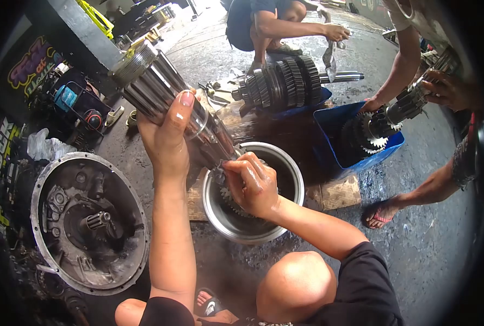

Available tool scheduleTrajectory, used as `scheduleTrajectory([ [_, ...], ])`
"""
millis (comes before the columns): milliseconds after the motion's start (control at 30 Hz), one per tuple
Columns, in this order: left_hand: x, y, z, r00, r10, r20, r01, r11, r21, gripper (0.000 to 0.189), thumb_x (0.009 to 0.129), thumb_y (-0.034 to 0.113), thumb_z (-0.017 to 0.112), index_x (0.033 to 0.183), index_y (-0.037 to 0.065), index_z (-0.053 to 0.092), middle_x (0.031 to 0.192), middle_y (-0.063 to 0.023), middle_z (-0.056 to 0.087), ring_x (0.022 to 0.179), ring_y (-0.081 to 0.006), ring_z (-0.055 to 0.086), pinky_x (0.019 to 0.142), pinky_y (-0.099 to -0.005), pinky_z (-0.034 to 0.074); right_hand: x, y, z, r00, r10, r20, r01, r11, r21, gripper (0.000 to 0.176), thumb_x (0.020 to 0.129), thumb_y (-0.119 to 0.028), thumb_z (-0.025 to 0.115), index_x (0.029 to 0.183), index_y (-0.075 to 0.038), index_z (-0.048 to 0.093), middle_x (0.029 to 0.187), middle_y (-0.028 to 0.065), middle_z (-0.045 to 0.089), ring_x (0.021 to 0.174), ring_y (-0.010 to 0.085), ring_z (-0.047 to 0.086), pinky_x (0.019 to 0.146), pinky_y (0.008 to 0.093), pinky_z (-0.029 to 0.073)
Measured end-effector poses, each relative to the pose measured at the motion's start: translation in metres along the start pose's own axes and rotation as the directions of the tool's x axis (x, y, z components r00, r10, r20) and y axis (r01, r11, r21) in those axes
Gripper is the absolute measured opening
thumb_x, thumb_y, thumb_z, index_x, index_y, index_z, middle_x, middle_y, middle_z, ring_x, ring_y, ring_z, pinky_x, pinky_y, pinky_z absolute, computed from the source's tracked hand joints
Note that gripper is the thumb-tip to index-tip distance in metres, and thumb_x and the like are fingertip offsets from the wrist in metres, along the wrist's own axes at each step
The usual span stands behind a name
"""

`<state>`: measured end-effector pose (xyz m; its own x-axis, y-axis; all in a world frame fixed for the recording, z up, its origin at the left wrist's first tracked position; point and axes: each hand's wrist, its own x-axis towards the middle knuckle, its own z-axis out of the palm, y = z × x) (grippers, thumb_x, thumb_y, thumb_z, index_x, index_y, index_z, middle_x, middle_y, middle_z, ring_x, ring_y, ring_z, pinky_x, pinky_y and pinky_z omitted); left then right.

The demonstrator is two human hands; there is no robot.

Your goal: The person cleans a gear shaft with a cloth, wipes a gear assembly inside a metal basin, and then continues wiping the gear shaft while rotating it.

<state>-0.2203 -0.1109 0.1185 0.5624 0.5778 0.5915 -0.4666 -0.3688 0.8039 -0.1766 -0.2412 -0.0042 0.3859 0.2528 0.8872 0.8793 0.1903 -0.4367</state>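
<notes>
My left hand [168, 133] is wrapped around a thick, shiny splined shaft [201, 122], tilted with its threaded end up to the left. Its lower end leans toward a round metal basin [299, 198]. At that lower end, my right hand [253, 185] is closed on a dark grey crumpled rag [217, 175] pressed against the shaft. Most of the rag is hidden by the fingers. Below my right hand, a toothed gear [228, 200] partly shows inside the basin.
A large bell housing [35, 212] lies at the left. Beyond the basin rests a gear stack [283, 81] on its shaft. At right, a co-worker's hands hold another geared shaft [408, 106] over a blue bin [329, 157]. Another person [277, 24] squats behind, holding a cloth.
</notes>
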Motion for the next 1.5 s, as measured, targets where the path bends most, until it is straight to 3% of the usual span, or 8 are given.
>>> scheduleTrajectory([
  [300, -0.002, 0.005, 0.010, 0.998, 0.044, -0.039, -0.044, 0.999, 0.011, 0.033, 0.086, 0.025, 0.073, 0.106, -0.001, 0.065, 0.092, -0.0101, 0.069, 0.085, -0.0181, 0.068, 0.078, -0.0312, 0.054, 0.007, -0.009, -0.029, 0.972, 0.229, 0.053, -0.235, 0.947, 0.220, 0.029, 0.078, 0.008, 0.070, 0.104, -0.003, 0.067, 0.084, 0.0101, 0.061, 0.061, 0.0175, 0.057, 0.051, 0.0300, 0.044],
  [500, -0.003, 0.004, 0.021, 0.997, 0.043, -0.062, -0.044, 0.999, -0.002, 0.030, 0.086, 0.024, 0.074, 0.103, 0.000, 0.065, 0.090, -0.0082, 0.069, 0.083, -0.0161, 0.067, 0.077, -0.0303, 0.053, 0.018, -0.013, -0.032, 0.986, 0.169, 0.003, -0.164, 0.954, 0.251, 0.028, 0.079, 0.007, 0.071, 0.105, -0.004, 0.068, 0.086, 0.0090, 0.062, 0.062, 0.0159, 0.056, 0.051, 0.0282, 0.044],
  [567, -0.003, 0.007, 0.028, 0.996, 0.070, -0.056, -0.075, 0.993, -0.096, 0.022, 0.087, 0.011, 0.077, 0.099, 0.003, 0.061, 0.083, 0.0005, 0.065, 0.069, -0.0042, 0.058, 0.064, -0.0206, 0.047, 0.020, -0.012, -0.026, 0.988, 0.155, 0.013, -0.154, 0.959, 0.239, 0.028, 0.079, 0.006, 0.071, 0.105, -0.005, 0.067, 0.088, 0.0092, 0.063, 0.063, 0.0183, 0.059, 0.051, 0.0297, 0.046],
  [933, -0.010, 0.011, 0.045, 0.931, 0.211, -0.297, -0.178, 0.975, 0.135, 0.040, 0.086, 0.002, 0.076, 0.116, -0.004, 0.051, 0.094, -0.0066, 0.067, 0.080, -0.0099, 0.066, 0.076, -0.0248, 0.055, 0.023, 0.006, -0.011, 0.981, 0.192, 0.013, -0.191, 0.963, 0.193, 0.032, 0.080, 0.004, 0.065, 0.111, -0.005, 0.062, 0.093, 0.0129, 0.059, 0.069, 0.0277, 0.062, 0.056, 0.0368, 0.050],
  [1033, -0.004, 0.022, 0.024, 0.986, 0.079, -0.146, -0.080, 0.997, -0.001, 0.043, 0.085, 0.005, 0.077, 0.118, -0.004, 0.052, 0.099, -0.0087, 0.067, 0.079, -0.0118, 0.066, 0.075, -0.0252, 0.056, 0.024, 0.013, -0.017, 0.988, 0.153, 0.033, -0.157, 0.961, 0.226, 0.031, 0.081, 0.004, 0.064, 0.111, -0.004, 0.061, 0.092, 0.0135, 0.058, 0.069, 0.0270, 0.060, 0.059, 0.0365, 0.049],
  [1133, 0.014, 0.019, 0.004, 0.941, -0.112, 0.321, 0.173, 0.970, -0.169, 0.047, 0.080, 0.024, 0.074, 0.117, 0.002, 0.056, 0.097, -0.0113, 0.065, 0.092, -0.0242, 0.066, 0.083, -0.0374, 0.054, 0.024, 0.015, -0.020, 0.987, 0.152, 0.048, -0.159, 0.952, 0.260, 0.030, 0.081, 0.004, 0.064, 0.110, -0.004, 0.061, 0.091, 0.0129, 0.057, 0.066, 0.0247, 0.057, 0.059, 0.0349, 0.046],
  [1300, 0.021, 0.000, 0.009, 0.960, 0.004, 0.279, 0.079, 0.955, -0.286, 0.039, 0.082, 0.015, 0.074, 0.114, -0.001, 0.060, 0.089, -0.0113, 0.071, 0.076, -0.0186, 0.069, 0.073, -0.0345, 0.056, 0.024, 0.016, -0.025, 0.955, 0.271, 0.125, -0.297, 0.903, 0.312, 0.028, 0.081, 0.005, 0.066, 0.107, -0.003, 0.063, 0.088, 0.0105, 0.057, 0.061, 0.0187, 0.050, 0.056, 0.0318, 0.041],
  [1500, 0.009, 0.011, 0.008, 0.982, -0.078, 0.170, 0.100, 0.988, -0.121, 0.049, 0.080, 0.023, 0.074, 0.120, 0.001, 0.055, 0.093, -0.0124, 0.066, 0.085, -0.0219, 0.067, 0.077, -0.0350, 0.056, 0.020, 0.001, -0.030, 0.991, 0.133, -0.027, -0.125, 0.972, 0.201, 0.030, 0.079, 0.007, 0.069, 0.107, -0.004, 0.066, 0.089, 0.0108, 0.061, 0.068, 0.0218, 0.059, 0.057, 0.0302, 0.046],
])
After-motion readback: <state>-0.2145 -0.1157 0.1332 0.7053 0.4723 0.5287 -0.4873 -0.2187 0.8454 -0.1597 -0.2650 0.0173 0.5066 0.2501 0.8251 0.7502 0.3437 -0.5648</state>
